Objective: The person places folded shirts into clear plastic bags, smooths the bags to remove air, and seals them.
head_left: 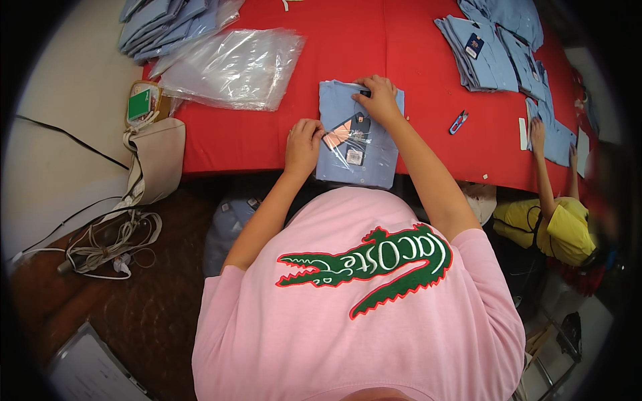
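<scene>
A folded light-blue shirt [341,170] in a clear plastic bag lies at the table's near edge, in front of me. Through the film show a dark hang tag [360,129] and a white barcode label [355,156]; a peach-coloured patch [337,134] sits beside the tag. My left hand [304,147] is at the bag's left edge, its fingers curled and pressed together there. Near the collar, at the top right of the bag, my right hand [380,99] pinches the film with bent fingers. Its fingertips partly cover the collar.
Flat clear bags [234,70] lie left on the red table [227,144], below piled blue shirts [164,30]. Blue snips [459,122] lie to the right. Folded tagged shirts [478,57] are farther right, where a co-worker in yellow [568,230] handles a shirt. Cables [120,244] coil lower left.
</scene>
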Motion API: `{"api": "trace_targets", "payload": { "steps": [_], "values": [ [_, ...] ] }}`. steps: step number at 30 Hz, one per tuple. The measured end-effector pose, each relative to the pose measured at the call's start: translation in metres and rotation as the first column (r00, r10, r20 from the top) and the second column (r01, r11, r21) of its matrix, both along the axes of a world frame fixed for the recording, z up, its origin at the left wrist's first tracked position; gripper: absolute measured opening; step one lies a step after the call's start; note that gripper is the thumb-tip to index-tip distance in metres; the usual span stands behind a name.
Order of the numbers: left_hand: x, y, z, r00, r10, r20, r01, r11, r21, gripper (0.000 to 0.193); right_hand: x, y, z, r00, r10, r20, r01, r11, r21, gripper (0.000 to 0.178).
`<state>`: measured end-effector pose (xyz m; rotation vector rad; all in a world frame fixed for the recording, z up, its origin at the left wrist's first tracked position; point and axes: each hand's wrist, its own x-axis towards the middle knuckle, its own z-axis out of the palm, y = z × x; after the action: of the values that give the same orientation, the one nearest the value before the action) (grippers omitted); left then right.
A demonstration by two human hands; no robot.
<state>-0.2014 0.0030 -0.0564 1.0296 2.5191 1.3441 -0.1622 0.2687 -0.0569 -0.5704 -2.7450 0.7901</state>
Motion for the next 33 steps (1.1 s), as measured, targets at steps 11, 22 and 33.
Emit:
{"api": "trace_targets", "payload": {
  "steps": [11,22,33],
  "values": [
    [-0.026,0.006,0.001,0.989,-0.116,-0.090,0.115,0.993,-0.024,0.027,0.135,-0.007,0.052,0.993,0.118,-0.019,-0.119,0.981,-0.153,0.029],
    [-0.033,0.125,-0.001,0.948,-0.308,-0.086,0.296,0.947,-0.126,0.049,0.136,0.014,0.035,0.992,0.112,-0.060,-0.123,0.966,-0.226,0.012],
    [-0.033,0.098,0.012,0.968,-0.247,0.042,0.234,0.953,0.191,0.042,0.092,0.043,0.044,0.984,0.178,0.000,-0.177,0.979,-0.099,0.012]
  ]
}}
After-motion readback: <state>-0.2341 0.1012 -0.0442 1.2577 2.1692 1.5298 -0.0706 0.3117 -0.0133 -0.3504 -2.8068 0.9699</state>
